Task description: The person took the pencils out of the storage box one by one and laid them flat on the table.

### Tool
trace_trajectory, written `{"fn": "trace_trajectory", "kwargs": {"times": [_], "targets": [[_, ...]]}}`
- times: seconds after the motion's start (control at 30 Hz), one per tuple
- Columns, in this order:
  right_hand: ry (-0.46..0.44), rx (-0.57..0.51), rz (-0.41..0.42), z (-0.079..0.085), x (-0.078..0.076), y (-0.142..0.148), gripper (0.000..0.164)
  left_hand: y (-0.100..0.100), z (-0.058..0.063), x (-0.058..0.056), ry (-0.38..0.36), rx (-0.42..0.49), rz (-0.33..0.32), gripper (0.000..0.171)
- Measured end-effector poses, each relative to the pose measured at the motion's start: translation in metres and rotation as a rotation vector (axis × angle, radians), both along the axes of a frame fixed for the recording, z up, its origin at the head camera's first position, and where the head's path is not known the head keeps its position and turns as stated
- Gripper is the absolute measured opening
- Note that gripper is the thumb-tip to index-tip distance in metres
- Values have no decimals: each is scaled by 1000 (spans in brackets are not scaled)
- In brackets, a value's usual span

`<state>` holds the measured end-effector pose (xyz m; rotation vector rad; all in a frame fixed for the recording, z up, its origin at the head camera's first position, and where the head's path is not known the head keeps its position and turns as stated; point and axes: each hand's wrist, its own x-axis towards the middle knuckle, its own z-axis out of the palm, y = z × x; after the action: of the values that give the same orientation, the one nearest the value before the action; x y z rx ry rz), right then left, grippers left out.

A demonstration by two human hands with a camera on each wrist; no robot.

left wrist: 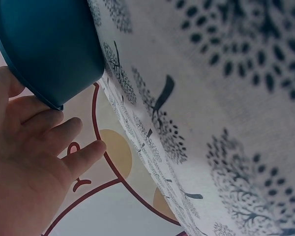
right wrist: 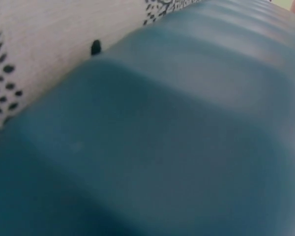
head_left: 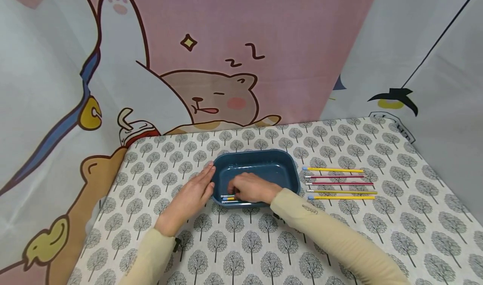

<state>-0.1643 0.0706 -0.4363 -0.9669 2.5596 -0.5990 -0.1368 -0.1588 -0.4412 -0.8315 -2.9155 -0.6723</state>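
"Head view: where do you have the pencils?"

"I see five loose pencils (head_left: 339,183) in a row right of centre, and more pencils (head_left: 229,198) inside the blue tray (head_left: 271,174), mid-frame, along its near side."

"How will they handle?"

"Light and stiff, I'd judge, smooth enough to roll or slip; a hard bend could snap one. I'd pinch mid-barrel. The tray looks rigid, best steadied by its rim."

"Hands?"

"The left hand (head_left: 190,197) has its fingers extended against the tray's left end. The right hand (head_left: 253,188) curls its fingers down inside; I can't tell whether they pinch a pencil."

"And their looks?"

"In the row, two yellow with pale-blue ends, two dark red, one dull gold, all slim and straight. The tray is glossy, round-cornered."
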Motion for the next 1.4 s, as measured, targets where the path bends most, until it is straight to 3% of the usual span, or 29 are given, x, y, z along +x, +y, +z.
{"fn": "trace_trajectory", "kwargs": {"times": [0.53, 0.87, 1.4], "targets": [[37, -60, 18, 4, 1, 3, 17, -1, -2, 0, 4, 5, 2, 52], [114, -117, 37, 7, 2, 9, 17, 0, -1, 0, 11, 10, 1, 51], [148, -168, -34, 25, 10, 15, 20, -1, -2, -1, 12, 8, -4, 52]]}}
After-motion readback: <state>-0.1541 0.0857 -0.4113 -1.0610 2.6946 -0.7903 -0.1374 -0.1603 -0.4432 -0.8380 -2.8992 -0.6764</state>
